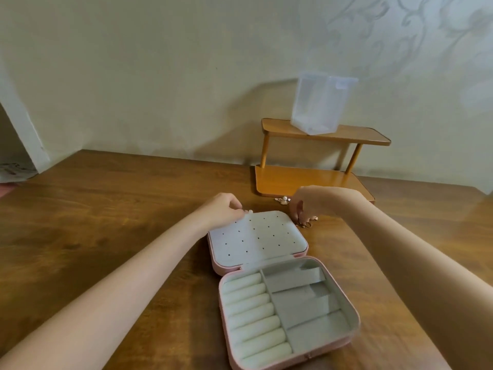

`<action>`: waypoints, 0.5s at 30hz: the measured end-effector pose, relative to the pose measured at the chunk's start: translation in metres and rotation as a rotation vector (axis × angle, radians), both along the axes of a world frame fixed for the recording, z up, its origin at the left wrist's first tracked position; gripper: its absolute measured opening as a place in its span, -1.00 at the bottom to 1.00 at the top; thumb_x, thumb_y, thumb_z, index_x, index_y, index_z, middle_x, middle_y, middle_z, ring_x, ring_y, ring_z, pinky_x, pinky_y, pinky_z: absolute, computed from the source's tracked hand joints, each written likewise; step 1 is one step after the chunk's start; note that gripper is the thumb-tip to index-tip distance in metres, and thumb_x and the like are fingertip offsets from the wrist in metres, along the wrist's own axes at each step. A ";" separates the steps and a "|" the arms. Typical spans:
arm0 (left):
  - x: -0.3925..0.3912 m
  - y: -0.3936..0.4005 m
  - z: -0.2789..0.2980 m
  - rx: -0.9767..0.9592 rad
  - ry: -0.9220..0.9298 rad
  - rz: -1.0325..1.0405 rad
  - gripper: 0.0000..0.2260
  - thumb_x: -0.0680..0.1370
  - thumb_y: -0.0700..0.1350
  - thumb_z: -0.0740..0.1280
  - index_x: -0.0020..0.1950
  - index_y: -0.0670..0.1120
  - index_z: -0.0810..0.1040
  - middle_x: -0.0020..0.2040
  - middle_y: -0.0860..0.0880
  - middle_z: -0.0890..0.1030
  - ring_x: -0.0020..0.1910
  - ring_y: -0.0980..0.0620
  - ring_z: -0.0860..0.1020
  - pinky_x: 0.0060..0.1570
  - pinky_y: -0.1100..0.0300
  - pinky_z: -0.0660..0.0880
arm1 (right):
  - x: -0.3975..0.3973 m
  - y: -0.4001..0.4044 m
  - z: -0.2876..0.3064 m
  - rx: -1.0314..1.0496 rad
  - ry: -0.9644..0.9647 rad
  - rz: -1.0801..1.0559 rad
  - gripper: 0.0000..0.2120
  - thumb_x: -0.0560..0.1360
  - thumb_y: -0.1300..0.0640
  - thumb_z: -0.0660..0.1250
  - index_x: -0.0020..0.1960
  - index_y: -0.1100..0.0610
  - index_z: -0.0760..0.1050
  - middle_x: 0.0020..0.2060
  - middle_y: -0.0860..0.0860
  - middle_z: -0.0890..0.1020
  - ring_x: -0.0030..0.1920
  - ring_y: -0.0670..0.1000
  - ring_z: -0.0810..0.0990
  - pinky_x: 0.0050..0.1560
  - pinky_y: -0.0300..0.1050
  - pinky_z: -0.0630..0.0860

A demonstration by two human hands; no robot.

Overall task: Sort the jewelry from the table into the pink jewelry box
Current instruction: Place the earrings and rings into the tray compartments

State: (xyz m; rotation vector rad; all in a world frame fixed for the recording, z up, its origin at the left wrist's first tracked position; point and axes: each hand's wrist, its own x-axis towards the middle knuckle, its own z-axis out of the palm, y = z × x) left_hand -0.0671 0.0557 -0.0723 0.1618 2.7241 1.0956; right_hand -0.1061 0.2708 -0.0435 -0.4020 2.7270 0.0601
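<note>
We begin at the fingers. The left hand (221, 209) has its fingers curled at the far left corner of the perforated earring panel (257, 237), pinching its edge or a small pale item there; we cannot tell which. The right hand (310, 202) reaches down just beyond the far right corner of the pink jewelry box (266, 276), its fingers closed on a cluster of gold-toned jewelry (306, 222) that lies on the table (106, 222). A second pearl piece (283, 200) rests a little farther back, touching or just beside the base of the wooden shelf (306, 182).

Procedure, as we judge it: we steady the panel with the left hand, lift one piece at a time with the right, and separate any tangled parts before moving. Stud items belong in the panel holes; we align the post with a hole and press straight down. Rings go between the cushioned rolls.

Containers: the box lies open and flat. The panel in the lid half shows rows of small holes, none visibly filled. The base half holds a column of pale ring rolls (253, 316) on the left and grey divided compartments (306, 303) on the right; all appear unoccupied. A clear plastic container (320, 102) stands on the upper tier of the shelf and looks empty.
</note>
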 end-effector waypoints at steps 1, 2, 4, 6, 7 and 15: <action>-0.002 0.005 0.001 -0.004 -0.003 -0.008 -0.76 0.55 -0.03 0.27 0.20 -0.03 0.50 0.14 -0.04 0.52 0.10 0.02 0.47 -0.01 0.17 0.41 | 0.003 0.006 0.002 0.016 -0.034 -0.012 -0.83 0.44 0.27 0.36 -0.02 0.06 0.56 0.01 0.13 0.62 -0.18 0.00 0.55 -0.17 -0.22 0.50; -0.003 0.008 0.001 0.001 -0.014 -0.020 -0.75 0.55 -0.04 0.27 0.21 -0.04 0.50 0.18 -0.05 0.51 0.14 0.01 0.46 0.03 0.16 0.41 | 0.006 0.012 0.004 0.045 -0.077 -0.016 -0.83 0.46 0.26 0.34 0.01 0.07 0.56 0.01 0.13 0.62 -0.20 -0.01 0.54 -0.18 -0.24 0.50; -0.005 0.012 0.002 0.013 -0.037 -0.056 -0.75 0.56 -0.05 0.27 0.23 -0.04 0.50 0.26 -0.06 0.48 0.22 -0.01 0.44 0.11 0.13 0.40 | 0.010 0.023 0.010 0.081 -0.161 -0.032 -0.79 0.49 0.29 0.29 0.09 0.13 0.57 0.02 0.14 0.62 -0.17 -0.03 0.53 -0.15 -0.26 0.51; -0.007 0.015 0.004 -0.032 -0.006 -0.079 -0.76 0.57 -0.05 0.26 0.23 -0.02 0.50 0.32 -0.07 0.44 0.30 -0.04 0.38 0.21 0.06 0.36 | 0.010 0.031 0.013 -0.005 -0.145 -0.053 -0.76 0.48 0.33 0.25 0.08 0.15 0.59 0.01 0.14 0.63 -0.16 -0.04 0.54 -0.11 -0.25 0.52; -0.007 0.018 0.005 -0.103 0.062 -0.089 -0.76 0.58 -0.04 0.24 0.23 0.01 0.50 0.35 -0.06 0.41 0.35 -0.06 0.33 0.27 0.00 0.32 | 0.009 0.032 0.013 -0.081 -0.065 -0.056 -0.76 0.48 0.34 0.25 0.05 0.13 0.60 -0.01 0.11 0.64 -0.16 -0.03 0.55 -0.10 -0.22 0.52; -0.006 0.055 0.010 -0.310 0.077 -0.333 -0.68 0.57 0.08 0.22 0.23 -0.06 0.50 0.10 -0.05 0.56 0.02 0.00 0.53 -0.02 0.11 0.48 | 0.017 0.002 -0.004 -0.439 -0.125 -0.009 -0.58 0.51 0.43 0.16 0.18 0.04 0.55 0.07 0.02 0.57 -0.03 0.02 0.61 -0.08 -0.18 0.61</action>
